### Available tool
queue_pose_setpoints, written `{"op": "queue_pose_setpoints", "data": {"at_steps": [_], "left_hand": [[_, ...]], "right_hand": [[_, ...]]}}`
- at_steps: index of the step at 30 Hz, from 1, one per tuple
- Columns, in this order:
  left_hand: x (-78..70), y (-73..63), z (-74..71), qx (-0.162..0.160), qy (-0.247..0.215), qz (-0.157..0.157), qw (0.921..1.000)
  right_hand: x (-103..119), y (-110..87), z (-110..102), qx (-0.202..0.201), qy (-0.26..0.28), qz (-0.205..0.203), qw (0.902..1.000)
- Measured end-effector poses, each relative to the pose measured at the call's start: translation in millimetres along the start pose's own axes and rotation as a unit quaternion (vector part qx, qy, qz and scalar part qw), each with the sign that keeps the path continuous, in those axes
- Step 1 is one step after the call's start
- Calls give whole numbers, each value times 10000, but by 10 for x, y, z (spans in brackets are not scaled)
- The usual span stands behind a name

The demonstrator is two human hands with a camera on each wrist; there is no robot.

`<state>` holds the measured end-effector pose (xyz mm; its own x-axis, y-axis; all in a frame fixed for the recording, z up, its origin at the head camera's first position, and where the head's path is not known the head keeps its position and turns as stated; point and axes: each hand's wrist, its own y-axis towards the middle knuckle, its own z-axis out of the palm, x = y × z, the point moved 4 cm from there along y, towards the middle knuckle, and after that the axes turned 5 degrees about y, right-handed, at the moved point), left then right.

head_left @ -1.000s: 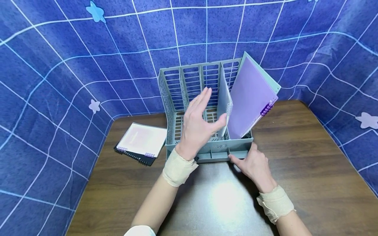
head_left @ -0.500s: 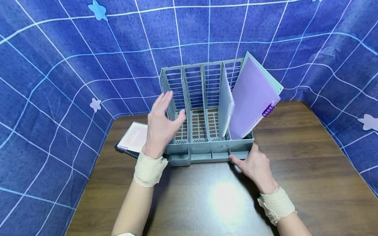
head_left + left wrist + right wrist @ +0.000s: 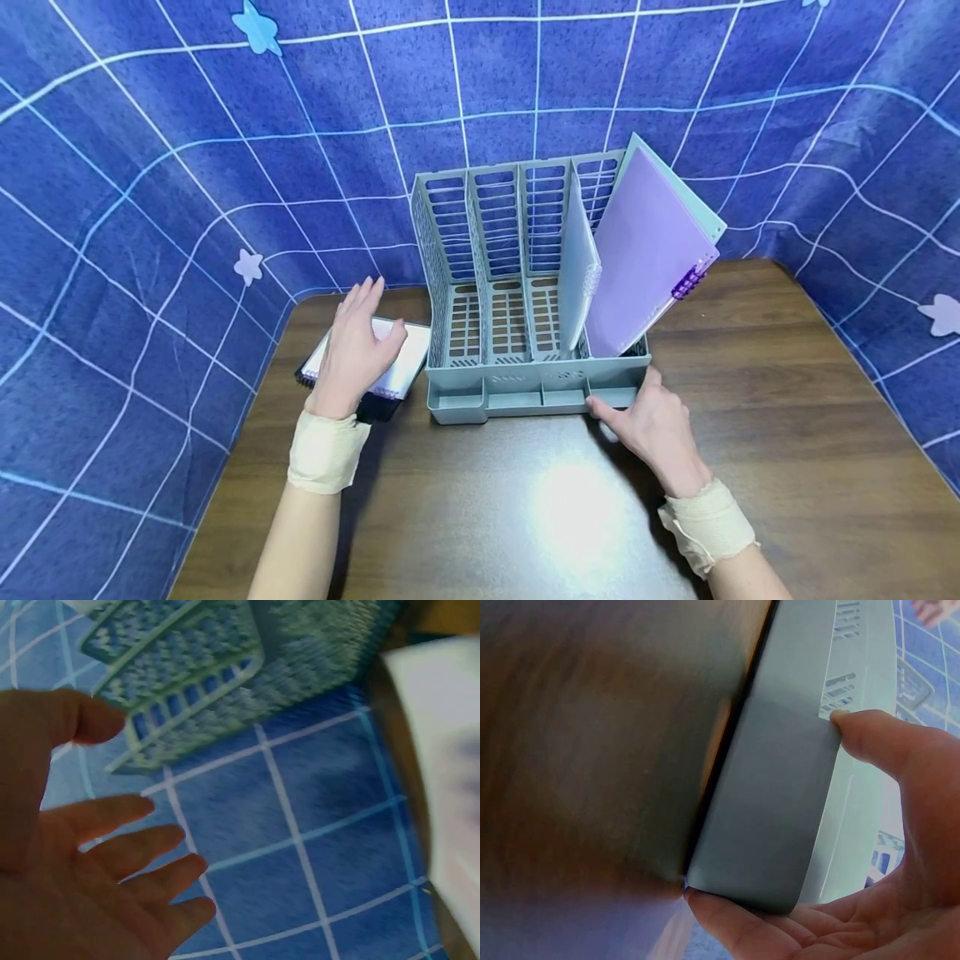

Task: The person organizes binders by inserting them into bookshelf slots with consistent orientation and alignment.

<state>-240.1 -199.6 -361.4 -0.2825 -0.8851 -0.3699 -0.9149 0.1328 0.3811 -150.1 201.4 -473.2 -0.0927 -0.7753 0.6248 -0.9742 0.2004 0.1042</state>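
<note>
My left hand (image 3: 348, 354), fingers extended and thumb spread, is over a white spiral notebook (image 3: 408, 342) stacked on a black one (image 3: 379, 408) at the left. In the left wrist view the palm and fingers hold nothing, and the white cover (image 3: 446, 787) fills the right edge. A grey-green file organizer (image 3: 517, 377) stands upright in the middle. By its front right corner my right hand (image 3: 654, 425) grips it. The right wrist view has the thumb on the tray's rim and the fingers round the corner of the organizer (image 3: 772, 802).
Leaning in the rightmost slot are a purple ring-bound notebook (image 3: 645, 250) and a mint green one (image 3: 701, 208). A pale notebook (image 3: 577, 271) stands to their left. Small compartments line the organizer's front. Blue gridded cloth (image 3: 337, 100) hangs behind the wooden table (image 3: 787, 400).
My left hand has moved left from in front of the organizer's slots to over the notebooks, staying open. My right hand keeps its grip on the organizer's corner.
</note>
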Motion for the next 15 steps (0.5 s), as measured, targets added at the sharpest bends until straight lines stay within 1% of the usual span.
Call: {"op": "queue_pose_setpoints", "data": {"at_steps": [3, 6, 8, 10, 15], "left_hand": [[188, -75, 128, 679, 298, -37, 9972], [359, -161, 268, 1380, 590, -120, 9886], [459, -217, 352, 1758, 747, -199, 9814], [544, -262, 419, 2006, 844, -232, 9757], [703, -343, 545, 2360, 803, -291, 9680]], "right_hand": [[-2, -6, -2, -58, 3, -42, 10000], [0, -15, 3, -79, 9, -39, 10000], [0, -21, 5, -69, -3, -5, 10000], [1, -23, 5, -67, -13, 13, 10000], [3, -16, 6, -58, -31, 16, 10000]]}}
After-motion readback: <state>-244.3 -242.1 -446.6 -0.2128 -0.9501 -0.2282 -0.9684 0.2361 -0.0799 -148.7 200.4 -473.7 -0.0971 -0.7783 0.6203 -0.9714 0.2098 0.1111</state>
